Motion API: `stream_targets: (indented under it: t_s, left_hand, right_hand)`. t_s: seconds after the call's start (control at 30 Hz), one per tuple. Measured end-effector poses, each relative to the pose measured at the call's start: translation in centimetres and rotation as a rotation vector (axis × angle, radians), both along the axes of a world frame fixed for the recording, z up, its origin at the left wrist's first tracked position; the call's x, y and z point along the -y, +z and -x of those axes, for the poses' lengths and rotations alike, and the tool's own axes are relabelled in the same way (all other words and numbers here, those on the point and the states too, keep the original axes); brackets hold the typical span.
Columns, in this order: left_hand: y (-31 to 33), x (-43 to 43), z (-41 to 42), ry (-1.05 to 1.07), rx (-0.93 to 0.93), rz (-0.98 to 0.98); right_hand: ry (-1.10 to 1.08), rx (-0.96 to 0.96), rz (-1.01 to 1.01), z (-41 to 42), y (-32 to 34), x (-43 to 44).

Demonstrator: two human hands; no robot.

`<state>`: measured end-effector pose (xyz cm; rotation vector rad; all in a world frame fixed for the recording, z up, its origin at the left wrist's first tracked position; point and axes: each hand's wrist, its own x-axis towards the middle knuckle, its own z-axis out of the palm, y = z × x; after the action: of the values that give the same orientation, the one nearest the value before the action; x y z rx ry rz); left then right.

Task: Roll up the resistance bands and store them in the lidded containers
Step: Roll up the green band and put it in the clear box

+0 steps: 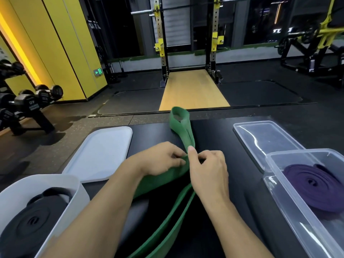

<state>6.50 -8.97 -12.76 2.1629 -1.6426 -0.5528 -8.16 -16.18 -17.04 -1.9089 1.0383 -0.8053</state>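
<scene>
Black table point(214, 135) fills the near field from 6 o'clock. White tub point(81, 198) at 8 o'clock, coiled black band point(28, 226) inside. Clear box point(305, 150) at 4 o'clock, coiled purple band point(312, 185) inside. White lid point(100, 155) at 9 o'clock, clear lid point(266, 138) at 2 o'clock, both flat on the table. Green band point(183, 131) at centre: loop lifted toward 12 o'clock, tails trailing to 6. Left hand point(160, 159) and right hand point(208, 170) both pinch it, fingers curled, thumbs pressed on.
</scene>
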Motion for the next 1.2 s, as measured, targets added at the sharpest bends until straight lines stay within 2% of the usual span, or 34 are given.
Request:
stream_targets:
  t_s: [0.1, 0.23, 0.3, 0.37, 0.4, 0.47, 0.5, 0.57, 0.67, 0.83, 0.97, 1.13, 1.2]
  left_hand:
    - [0.4, -0.3, 0.3, 0.009, -0.169, -0.029]
    - [1.0, -0.4, 0.3, -0.018, -0.239, -0.134]
    - [1.3, -0.7, 0.1, -0.005, -0.350, -0.173]
    - [1.2, -0.6, -0.1, 0.079, -0.436, -0.067]
    - [0.9, -0.3, -0.4, 0.158, -0.376, 0.052]
    - [0.2, 0.6, -1.4, 0.291, -0.040, 0.300]
    - [-0.1, 1.2, -1.9, 0.281, 0.144, 0.358]
    - [-0.8, 2.3, -2.5, 0.129, 0.394, 0.329]
    - [-0.9, 4.0, -2.2, -0.114, 0.669, 0.149]
    - [-0.4, 5.7, -2.1, -0.162, 0.744, 0.040]
    - [-0.8, 4.7, -3.3, -0.051, 0.739, -0.037]
    - [-1.9, 3.3, -4.5, 0.090, 0.636, -0.026]
    - [-2.3, 2.7, -4.8, 0.126, 0.681, -0.012]
  right_hand:
    - [-0.009, -0.059, 0.025, 0.1, -0.3, 0.0]
    - [-0.019, -0.012, 0.007, -0.3, -0.5, 0.1]
    - [-0.007, -0.003, -0.001, -0.3, -0.6, 0.2]
    - [0.016, 0.003, -0.003, -0.2, -0.8, 0.4]
    - [0.022, 0.009, -0.004, -0.3, -0.8, 0.5]
    - [0.027, 0.035, -0.004, -0.3, -1.0, 0.5]
    - [0.027, 0.048, 0.001, -0.3, -1.1, 0.5]
    - [0.036, 0.035, 0.024, -0.4, -1.1, 0.5]
    - [0.061, -0.029, 0.070, -0.2, -0.9, 0.5]
    - [0.090, -0.100, 0.070, 0.1, -0.7, 0.3]
    - [0.064, -0.073, 0.046, 0.1, -0.5, 0.4]
    - [-0.047, 0.035, 0.059, 0.3, -0.4, 0.8]
    - [-0.081, 0.040, 0.027, 0.4, -0.4, 1.0]
